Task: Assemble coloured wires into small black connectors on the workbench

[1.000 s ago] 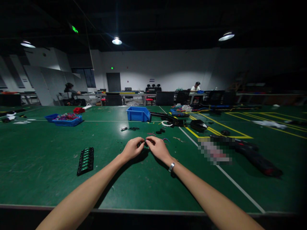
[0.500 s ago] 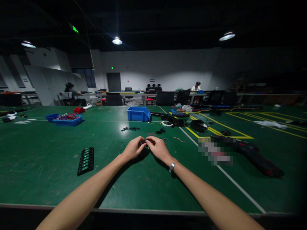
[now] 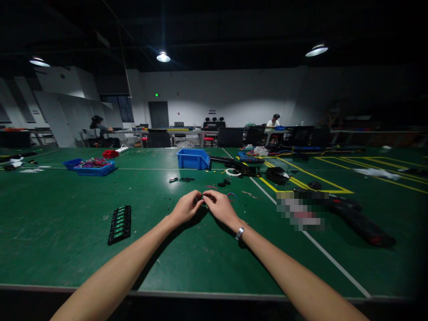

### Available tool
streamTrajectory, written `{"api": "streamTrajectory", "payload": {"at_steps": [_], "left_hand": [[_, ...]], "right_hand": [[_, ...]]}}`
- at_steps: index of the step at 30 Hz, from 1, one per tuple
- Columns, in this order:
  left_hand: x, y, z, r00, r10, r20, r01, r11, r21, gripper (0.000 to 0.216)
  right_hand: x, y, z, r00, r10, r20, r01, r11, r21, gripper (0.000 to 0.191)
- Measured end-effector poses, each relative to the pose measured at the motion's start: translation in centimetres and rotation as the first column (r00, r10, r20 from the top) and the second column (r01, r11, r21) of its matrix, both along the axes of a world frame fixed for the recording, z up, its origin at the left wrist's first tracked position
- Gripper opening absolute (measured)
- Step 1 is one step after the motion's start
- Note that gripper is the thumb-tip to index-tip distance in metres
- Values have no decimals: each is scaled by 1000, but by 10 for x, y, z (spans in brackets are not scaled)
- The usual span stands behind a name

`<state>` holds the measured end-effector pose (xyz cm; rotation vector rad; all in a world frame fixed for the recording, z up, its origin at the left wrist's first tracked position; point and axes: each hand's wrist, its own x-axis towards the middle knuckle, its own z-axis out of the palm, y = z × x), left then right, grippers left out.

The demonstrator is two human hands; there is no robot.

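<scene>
My left hand (image 3: pixel 186 206) and my right hand (image 3: pixel 219 204) meet fingertip to fingertip above the green table (image 3: pixel 187 263). Both are closed in a pinch around something small and dark, mostly hidden by the fingers, so its kind cannot be made out. Just beyond my right hand lie short red and blue wires (image 3: pixel 232 195). Tiny dark bits are scattered to the left of my left hand. Further left on the table rests a black tray (image 3: pixel 119 225) with a row of green circuit boards in it.
A blue bin (image 3: pixel 193 159) stands beyond my hands. Far left, a blue tray (image 3: pixel 96 169) holds coloured wires. Small black parts (image 3: pixel 187 179) and a white ring (image 3: pixel 233 172) lie ahead. A dark power tool (image 3: pixel 361 218) lies at right. Two people sit at far tables.
</scene>
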<state>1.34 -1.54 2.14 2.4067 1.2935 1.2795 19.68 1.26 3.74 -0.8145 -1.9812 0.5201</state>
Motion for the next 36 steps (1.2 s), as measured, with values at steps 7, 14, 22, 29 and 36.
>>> {"api": "streamTrajectory", "payload": {"at_steps": [7,14,22,29,36], "left_hand": [[-2,5,-4,1000,-2,-4,2,1000,0,18],[-1,5,-3,1000,2,-8,-2,1000,4,19],[-1,3,-2,1000,-1,6,1,1000,5,19],[-1,4,-3,1000,-1,11,0,1000,17,17],[-1,6,-5,999,-27,47,26,1000,15,17]], "right_hand": [[0,0,0,1000,-1,12,1,1000,-23,23],[1,1,-1,1000,3,26,-3,1000,-26,24],[1,1,-1,1000,1,22,0,1000,-26,23],[1,2,-2,1000,1,17,-1,1000,-10,23],[1,2,-1,1000,4,10,-4,1000,-9,23]]}}
